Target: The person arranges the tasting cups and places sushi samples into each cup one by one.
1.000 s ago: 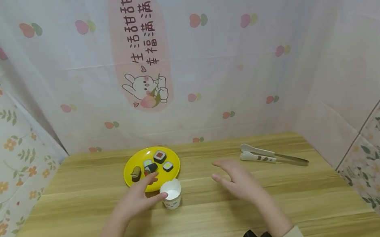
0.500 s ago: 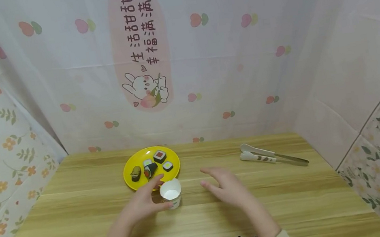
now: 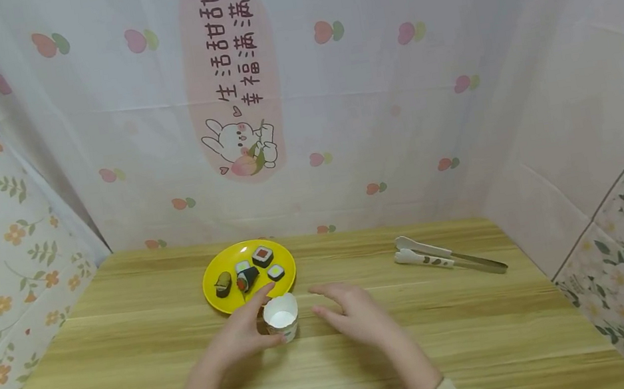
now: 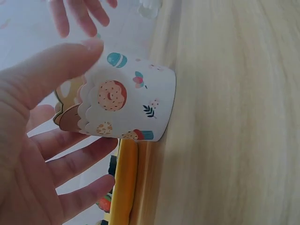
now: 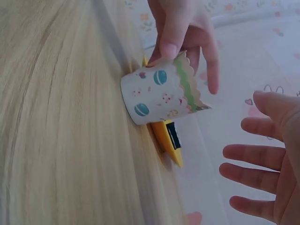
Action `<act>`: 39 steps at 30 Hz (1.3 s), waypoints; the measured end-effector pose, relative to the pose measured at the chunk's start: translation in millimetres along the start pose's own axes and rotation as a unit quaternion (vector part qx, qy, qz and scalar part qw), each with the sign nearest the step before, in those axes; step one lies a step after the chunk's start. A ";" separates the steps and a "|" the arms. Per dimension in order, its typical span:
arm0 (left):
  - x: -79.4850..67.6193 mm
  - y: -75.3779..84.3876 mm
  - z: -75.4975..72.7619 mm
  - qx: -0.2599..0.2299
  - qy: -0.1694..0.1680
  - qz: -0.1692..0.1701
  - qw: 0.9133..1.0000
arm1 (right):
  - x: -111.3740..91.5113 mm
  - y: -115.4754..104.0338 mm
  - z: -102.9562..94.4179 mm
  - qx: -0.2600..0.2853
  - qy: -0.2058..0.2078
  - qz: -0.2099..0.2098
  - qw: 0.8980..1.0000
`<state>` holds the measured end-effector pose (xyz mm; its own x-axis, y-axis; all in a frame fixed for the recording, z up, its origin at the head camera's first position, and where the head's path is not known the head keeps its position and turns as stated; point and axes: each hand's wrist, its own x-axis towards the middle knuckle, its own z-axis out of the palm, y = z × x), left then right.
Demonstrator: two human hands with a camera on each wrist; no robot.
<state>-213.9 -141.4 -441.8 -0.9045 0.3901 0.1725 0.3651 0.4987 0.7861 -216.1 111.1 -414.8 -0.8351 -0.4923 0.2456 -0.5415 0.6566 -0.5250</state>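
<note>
A white paper baking cup (image 3: 282, 314) with a scalloped rim stands upright on the wooden table, printed with doughnuts and other sweets. My left hand (image 3: 241, 334) is around its left side, thumb at the near wall and spread fingers beyond it. In the left wrist view the thumb overlaps the cup (image 4: 136, 101); whether it presses is unclear. On the right, my right hand (image 3: 357, 317) faces the cup with fingers extended, apart from it. The right wrist view shows a gap between those fingers and the cup (image 5: 152, 93).
Behind the cup lies a yellow plate (image 3: 210, 263) with several toy sushi pieces (image 3: 263, 256). White-handled tongs (image 3: 448, 256) lie at the back right of the wooden table (image 3: 328, 380). A patterned curtain (image 3: 372, 111) hangs behind the table.
My right hand has moved left towards the cup. My left hand has shifted slightly right, bringing its thumb and fingers farther around the cup. The cup, plate and tongs stay in place.
</note>
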 end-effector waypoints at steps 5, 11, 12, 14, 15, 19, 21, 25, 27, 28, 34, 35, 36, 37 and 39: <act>1.2 -2.8 2.9 0.007 0.003 -0.004 1.000 | 3.4 -3.1 5.3 0.009 -0.013 -0.007 1.000; 3.2 -5.1 5.8 0.005 -0.001 -0.012 1.000 | 5.4 -5.5 11.4 0.000 -0.017 -0.035 0.999; 3.4 -5.4 6.3 0.007 -0.002 -0.012 1.000 | 5.6 -5.7 12.3 -0.002 -0.017 -0.040 0.999; 3.2 -5.1 6.7 0.009 -0.003 -0.011 1.000 | 5.6 -5.7 14.2 -0.007 -0.017 -0.045 0.999; 3.2 -5.0 7.0 0.009 -0.003 -0.010 1.000 | 5.7 -5.8 15.1 -0.010 -0.016 -0.047 0.999; 2.0 -3.6 7.5 0.006 -0.004 -0.014 1.000 | 5.0 -6.2 17.2 -0.013 -0.014 -0.048 0.999; 1.6 -3.6 7.8 0.005 -0.004 -0.017 1.000 | 4.8 -6.5 17.6 -0.014 -0.011 -0.049 0.999; 0.3 -3.0 7.8 0.001 -0.006 -0.026 1.000 | 4.5 -7.0 17.1 -0.013 -0.004 -0.044 0.999; 0.1 -2.6 7.8 -0.004 -0.007 -0.028 1.000 | 4.5 -7.3 16.0 -0.013 -0.001 -0.040 0.999; 0.0 -2.3 7.8 -0.007 -0.009 -0.027 1.000 | 4.4 -7.9 15.1 -0.013 0.001 -0.038 0.999; 1.2 -0.3 8.6 -0.003 -0.015 -0.009 1.000 | 3.6 -10.6 10.4 -0.019 0.003 -0.038 0.999; 1.3 0.2 8.9 -0.001 -0.016 -0.008 1.000 | 3.4 -10.6 10.1 -0.021 0.002 -0.040 0.999; 1.4 0.5 9.1 -0.002 -0.017 -0.006 1.000 | 3.3 -10.6 9.8 -0.023 0.000 -0.043 0.999; 1.5 1.1 9.3 -0.005 -0.017 -0.006 1.000 | 3.0 -10.7 9.6 -0.025 -0.003 -0.044 0.999; 1.4 2.2 9.7 -0.008 -0.020 -0.005 1.000 | 2.6 -10.9 9.3 -0.029 -0.007 -0.049 0.998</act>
<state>-212.2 -132.3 -445.5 -0.8982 0.4161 0.1419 0.3532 0.4906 0.7966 -211.6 97.4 -416.0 -0.7769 -0.5629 0.2821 -0.6253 0.6374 -0.4503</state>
